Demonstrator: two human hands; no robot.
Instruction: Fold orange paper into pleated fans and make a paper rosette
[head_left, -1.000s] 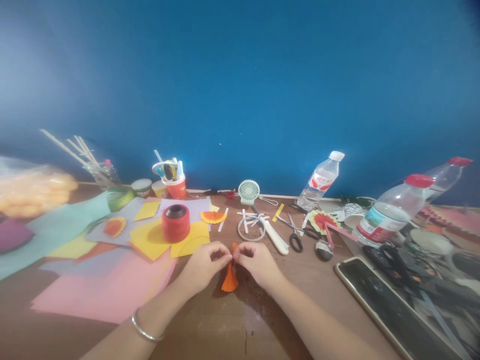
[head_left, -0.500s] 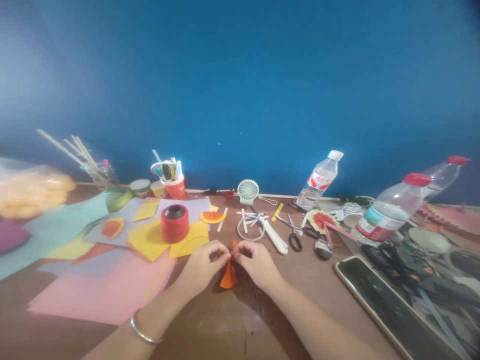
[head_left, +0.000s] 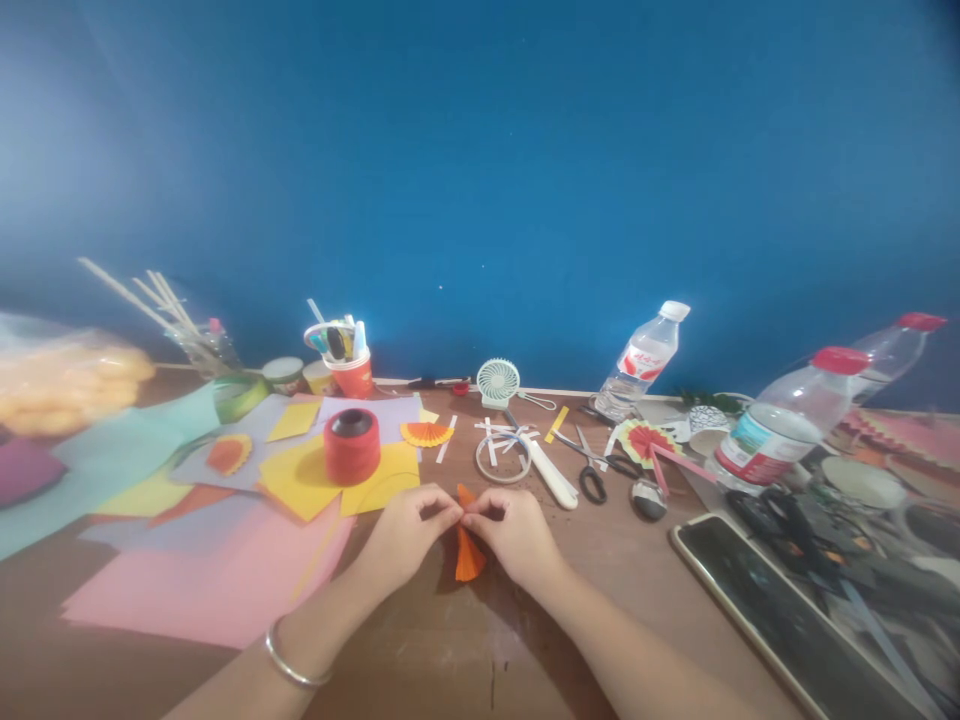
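Note:
An orange pleated paper [head_left: 469,556] is pinched at its middle between my two hands, its folds spreading out below my fingers and a smaller end showing above them. My left hand [head_left: 411,530], with a silver bangle on the wrist, closes thumb and fingertips on the paper's left side. From the right, my right hand [head_left: 517,530] grips it the same way, the fingertips of both hands almost touching. Just beyond lie a magnifying glass [head_left: 556,478] with a white handle and several white paper strips [head_left: 489,442].
Left are a red tape roll [head_left: 352,447], yellow paper [head_left: 296,488], pink paper [head_left: 202,590] and a paper cup of tools [head_left: 351,378]. Behind stands a small fan [head_left: 497,382]. Right are scissors [head_left: 592,484], a paper rosette [head_left: 646,443], a phone [head_left: 780,610] and water bottles [head_left: 780,425].
The lower fan of the orange paper has swung slightly right, and its upper end now leans left. Both hands keep their pinch. The whole view has shifted a little.

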